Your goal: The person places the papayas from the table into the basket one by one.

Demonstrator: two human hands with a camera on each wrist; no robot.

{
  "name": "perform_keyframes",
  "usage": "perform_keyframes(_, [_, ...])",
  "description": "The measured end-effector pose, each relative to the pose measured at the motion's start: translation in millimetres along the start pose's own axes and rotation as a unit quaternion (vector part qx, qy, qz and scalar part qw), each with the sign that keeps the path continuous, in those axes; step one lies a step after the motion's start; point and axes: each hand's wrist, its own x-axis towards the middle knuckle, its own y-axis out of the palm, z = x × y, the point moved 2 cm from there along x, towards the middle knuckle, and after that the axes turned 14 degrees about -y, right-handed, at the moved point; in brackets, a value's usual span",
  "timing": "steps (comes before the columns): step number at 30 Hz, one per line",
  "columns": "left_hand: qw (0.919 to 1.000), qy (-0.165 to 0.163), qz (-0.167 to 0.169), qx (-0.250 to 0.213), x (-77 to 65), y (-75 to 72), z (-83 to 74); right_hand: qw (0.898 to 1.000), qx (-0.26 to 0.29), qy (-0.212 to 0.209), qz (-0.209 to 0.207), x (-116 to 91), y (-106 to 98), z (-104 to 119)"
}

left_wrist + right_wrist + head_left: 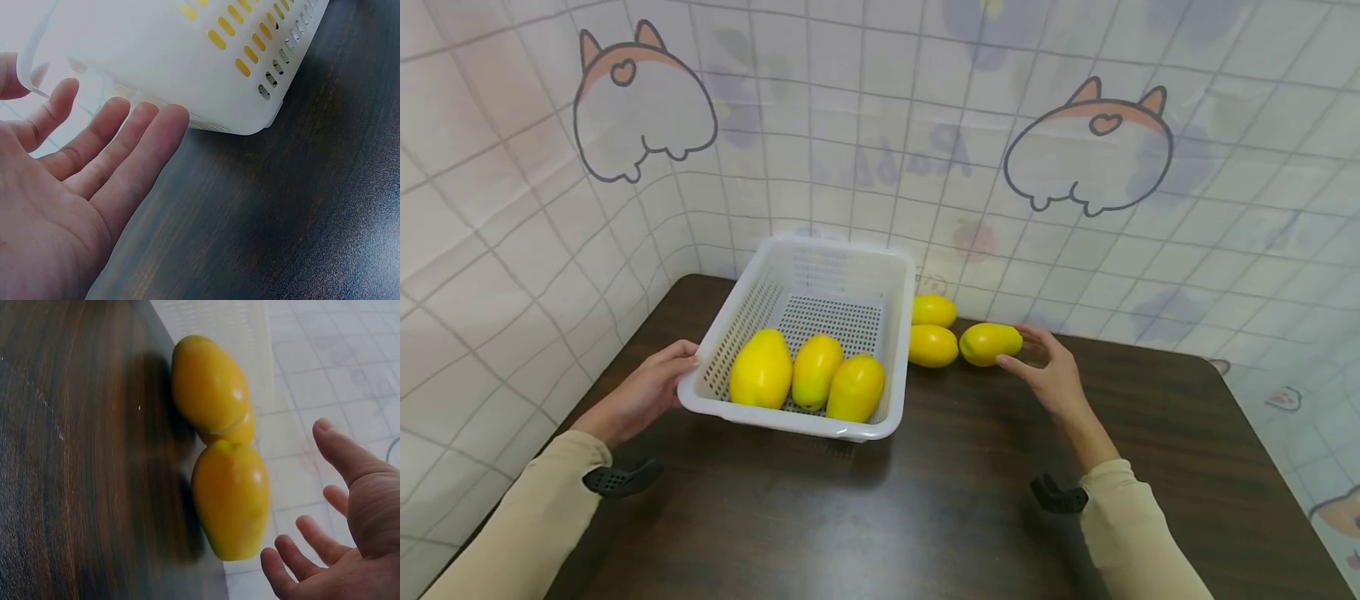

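A white perforated plastic basket point(895, 333) stands at the left of the dark table, with three yellow mangoes point(816, 371) along its near side. My left hand point(655, 387) holds the basket's left rim, the thumb at the top and the other fingers below, beside the outer wall point(162, 56). Right of the basket lie two more mangoes point(933, 346), one behind the other, and a single mango point(991, 344) near them. Around that one's right end my right hand point(1047, 371) reaches with spread fingers. In the right wrist view a gap shows between these fingers point(284, 550) and the fruit point(231, 500).
The dark wooden table point(970, 500) ends at the back against a wall hung with a white checked cloth point(865, 108). This cloth also runs along the left side. A black strap piece point(622, 477) sits at each wrist, over beige sleeves point(550, 492).
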Motion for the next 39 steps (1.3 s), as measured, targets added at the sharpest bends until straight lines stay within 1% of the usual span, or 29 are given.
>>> perform_keyframes(6, [1.0000, -0.002, -0.001, 0.005, -0.9, 1.3, 1.9, 1.000, 0.008, 0.008, -0.003, 1, -1, -4])
perform_keyframes(10, [1.0000, -0.001, -0.002, 0.007, -0.8, 1.8, 1.3, 1.000, 0.003, 0.017, -0.006, 2, -2, -7])
perform_keyframes(18, [0.9999, -0.001, -0.010, 0.008, -1.4, 1.7, 0.6, 0.999, 0.005, 0.033, -0.002, 7, -2, -12])
perform_keyframes(22, [1.0000, -0.001, -0.004, 0.005, -1.7, 1.8, 0.2, 0.999, 0.009, 0.034, -0.002, 8, -1, -13])
perform_keyframes(30, [1.0000, -0.007, 0.000, 0.005, -2.3, 1.3, 0.2, 0.999, -0.003, 0.043, -0.009, 13, -1, -20])
perform_keyframes(34, [1.0000, -0.003, 0.001, 0.006, -2.7, 1.8, -0.5, 0.999, -0.008, 0.046, -0.002, 15, -1, -23])
perform_keyframes(39, [1.0000, -0.001, 0.002, 0.006, -3.1, 2.3, -1.6, 0.999, -0.002, 0.046, 0.009, 17, 0, -26])
